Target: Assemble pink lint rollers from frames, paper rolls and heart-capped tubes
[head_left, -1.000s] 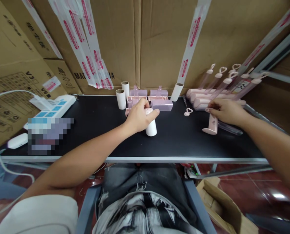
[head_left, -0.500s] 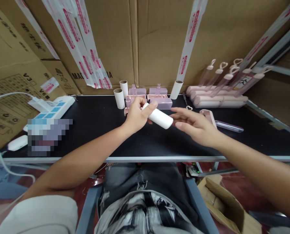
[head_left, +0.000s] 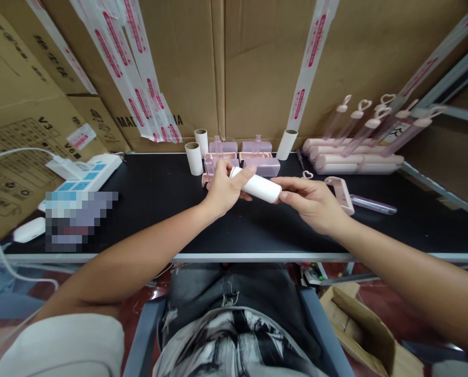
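Hands (head_left: 222, 191) (head_left: 315, 205) around white roll (head_left: 261, 186), right apparently too — room over tabletop (head_left: 263, 230) to front edge (head_left: 265, 257)

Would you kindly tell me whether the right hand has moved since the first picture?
Yes: judged against the stacked pink tubes, the right hand has moved left, to the white roll's end.
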Action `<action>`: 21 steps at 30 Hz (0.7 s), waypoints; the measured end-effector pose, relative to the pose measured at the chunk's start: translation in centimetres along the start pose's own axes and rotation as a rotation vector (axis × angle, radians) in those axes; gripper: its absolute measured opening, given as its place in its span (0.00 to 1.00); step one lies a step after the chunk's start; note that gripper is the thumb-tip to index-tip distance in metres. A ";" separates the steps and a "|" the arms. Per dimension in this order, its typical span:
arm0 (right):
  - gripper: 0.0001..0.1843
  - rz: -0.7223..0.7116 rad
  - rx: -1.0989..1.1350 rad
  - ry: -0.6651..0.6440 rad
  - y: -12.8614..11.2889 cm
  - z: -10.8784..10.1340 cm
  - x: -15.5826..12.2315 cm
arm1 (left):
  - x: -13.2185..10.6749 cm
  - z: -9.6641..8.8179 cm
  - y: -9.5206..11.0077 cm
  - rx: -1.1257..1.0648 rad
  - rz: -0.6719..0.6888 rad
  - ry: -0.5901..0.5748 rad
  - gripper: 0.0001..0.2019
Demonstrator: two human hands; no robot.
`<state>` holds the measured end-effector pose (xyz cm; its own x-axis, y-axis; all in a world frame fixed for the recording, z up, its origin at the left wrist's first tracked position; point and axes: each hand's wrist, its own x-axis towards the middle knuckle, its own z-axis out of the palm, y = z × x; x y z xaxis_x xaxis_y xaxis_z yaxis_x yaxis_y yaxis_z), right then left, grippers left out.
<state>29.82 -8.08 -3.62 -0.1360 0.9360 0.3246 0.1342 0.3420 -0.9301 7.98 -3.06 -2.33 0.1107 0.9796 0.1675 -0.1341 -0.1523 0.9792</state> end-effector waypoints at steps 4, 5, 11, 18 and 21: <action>0.16 -0.033 0.048 0.082 0.1 0.2 -0.2 | 0.2 -0.1 0.0 -0.030 -0.004 0.015 0.32; 0.15 -0.052 0.038 0.109 0.1 0.1 -0.3 | 0.3 -0.1 0.0 -0.048 -0.012 0.016 0.31; 0.04 -0.274 -0.484 0.051 1.5 -1.9 -0.7 | 1.0 -0.5 0.4 -0.106 -0.035 0.075 0.30; 0.11 -0.318 -0.837 -0.138 3.5 -2.6 -0.7 | 0.5 -0.4 0.3 -0.128 -0.073 0.006 0.30; 0.36 -0.252 -0.521 -0.039 2.2 -1.0 -1.0 | 0.1 0.1 0.1 -0.142 -0.117 -0.028 0.32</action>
<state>31.20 -8.18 -5.81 -0.2608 0.8202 0.5091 0.5570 0.5586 -0.6146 8.09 -3.03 -2.24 0.1613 0.9852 0.0581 -0.2562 -0.0151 0.9665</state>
